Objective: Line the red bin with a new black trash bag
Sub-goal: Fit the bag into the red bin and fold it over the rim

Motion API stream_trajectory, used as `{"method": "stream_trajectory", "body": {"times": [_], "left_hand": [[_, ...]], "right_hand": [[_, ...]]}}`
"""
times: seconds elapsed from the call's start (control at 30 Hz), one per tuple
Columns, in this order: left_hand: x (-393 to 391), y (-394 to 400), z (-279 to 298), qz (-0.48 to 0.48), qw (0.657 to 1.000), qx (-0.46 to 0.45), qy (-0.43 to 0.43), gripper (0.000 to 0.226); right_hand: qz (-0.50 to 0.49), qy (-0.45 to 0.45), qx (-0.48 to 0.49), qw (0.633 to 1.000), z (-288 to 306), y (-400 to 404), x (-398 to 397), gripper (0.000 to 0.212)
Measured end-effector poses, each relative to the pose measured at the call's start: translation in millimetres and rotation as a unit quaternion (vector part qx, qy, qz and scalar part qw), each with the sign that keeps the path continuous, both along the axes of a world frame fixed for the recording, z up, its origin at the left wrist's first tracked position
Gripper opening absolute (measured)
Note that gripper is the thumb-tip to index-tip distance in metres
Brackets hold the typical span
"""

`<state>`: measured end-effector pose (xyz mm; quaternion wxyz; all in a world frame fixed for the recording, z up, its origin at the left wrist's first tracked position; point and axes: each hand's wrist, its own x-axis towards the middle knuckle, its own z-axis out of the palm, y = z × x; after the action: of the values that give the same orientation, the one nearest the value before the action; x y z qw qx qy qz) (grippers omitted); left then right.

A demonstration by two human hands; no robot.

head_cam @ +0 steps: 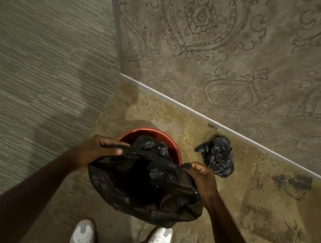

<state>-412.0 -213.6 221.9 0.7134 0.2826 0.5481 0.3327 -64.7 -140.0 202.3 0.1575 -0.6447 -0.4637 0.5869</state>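
Both my hands, left and right, hold a closed grip on the black bag, apparently its mouth hem, over the red bin. Thin, light, slippery film; hold by the hem.

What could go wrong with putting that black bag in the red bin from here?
The black bag is still bunched between the left hand and right hand, covering only the near side of the red bin; it might slip inside rather than fold over the rim. Thin plastic could tear if stretched. The crumpled bag lying beside could underfoot trip someone.
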Motion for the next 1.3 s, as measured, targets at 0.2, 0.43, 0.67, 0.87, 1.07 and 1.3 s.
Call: {"method": "stream_trajectory", "body": {"times": [0.2,0.43,0.67,0.87,1.07,1.3], "left_hand": [[12.8,43.3,-52.5,0.096,0.990,-0.003,0.106,0.030],[2.8,74.1,-128.3,0.064,0.981,0.035,0.180,0.017],[-18.0,80.8,-160.1,0.040,0.995,-0.039,0.081,0.047],[7.2,102.4,-193.0,0.139,0.969,-0.037,0.201,0.046],[8.4,112.3,-201.2,0.140,0.956,-0.033,0.257,0.043],[5.7,118.2,-205.9,0.190,0.947,0.028,0.258,0.031]], "right_hand": [[0.007,-0.030,0.008,0.999,-56.4,41.3,-12.6,0.023],[0.085,-0.062,0.015,0.994,-115.1,75.1,-6.3,0.003],[0.114,0.088,-0.127,0.981,-131.8,79.1,3.8,0.021],[-0.061,-0.016,-0.088,0.994,-174.8,85.0,-10.3,0.034],[-0.054,-0.089,0.020,0.994,-182.8,98.1,-26.2,0.026],[-0.076,-0.129,0.088,0.985,-194.6,111.5,-32.2,0.031]]}}
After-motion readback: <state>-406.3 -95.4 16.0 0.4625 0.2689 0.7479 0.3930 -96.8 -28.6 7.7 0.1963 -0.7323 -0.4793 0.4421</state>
